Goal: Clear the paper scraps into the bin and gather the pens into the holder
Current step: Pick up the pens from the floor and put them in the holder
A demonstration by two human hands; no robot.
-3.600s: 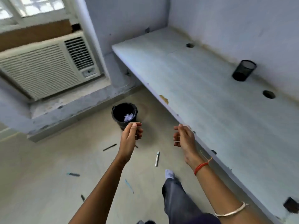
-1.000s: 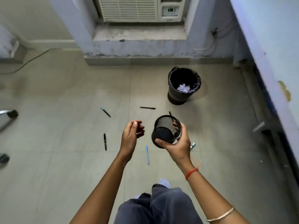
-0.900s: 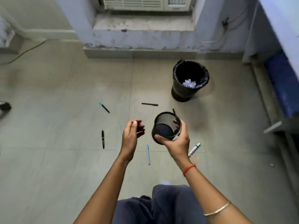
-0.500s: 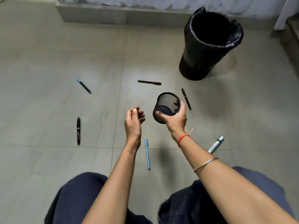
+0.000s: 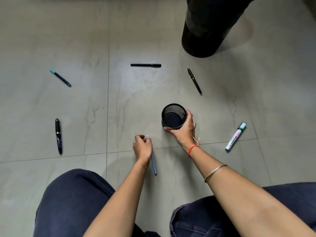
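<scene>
The top edge cuts off the bin [image 5: 205,29], so its mouth and contents are out of sight. The left hand [image 5: 142,147] covers the blue pen's [image 5: 154,166] middle. The white marker's [image 5: 235,136] label is too small to read.

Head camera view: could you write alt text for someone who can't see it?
A crouching person's right hand holds a black mesh holder on the floor while the left hand reaches a blue pen. Five more pens lie scattered around.

Pale grey-beige floor tiles [image 5: 51,40] with faint marbled veining fill the whole view — thin dark grout lines [image 5: 108,82] cross them, and soft light gleams near the middle
</scene>
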